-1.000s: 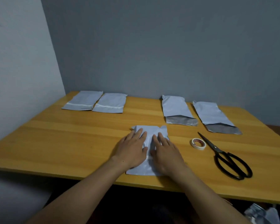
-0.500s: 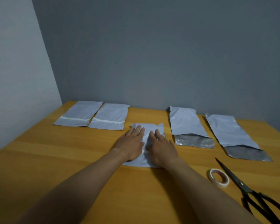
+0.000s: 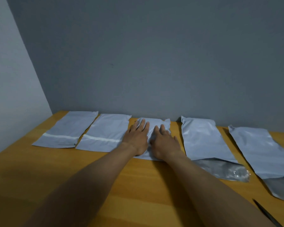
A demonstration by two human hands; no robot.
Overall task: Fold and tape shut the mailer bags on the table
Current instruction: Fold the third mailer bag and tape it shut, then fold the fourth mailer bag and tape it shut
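Both hands are lying flat, palms down, on the middle bag (image 3: 156, 122), which is sitting near the far edge of the counter (image 3: 72, 177), third in a row of five grey bags. The left hand (image 3: 136, 138) is pressing on the bag's left half with its fingers straight and slightly spread. The right hand (image 3: 164, 143) is pressing on the right half, fingers also straight, and the two hands are lying just beside each other. The bag is showing creases around the fingers, and its near edge is peeking out below the wrists. To its left, the first bag (image 3: 67, 128) and second bag (image 3: 107, 128) are lying side by side, each with a white strip (image 3: 59, 136) running across near its front end. To its right, the fourth bag (image 3: 203, 138) and fifth bag (image 3: 259, 149) are lying longer, each with a silvery flap (image 3: 223, 169) hanging open toward the person. A dark blade (image 3: 267, 213) is poking in at the lower right corner. A grey wall (image 3: 154, 63) is rising behind the row.
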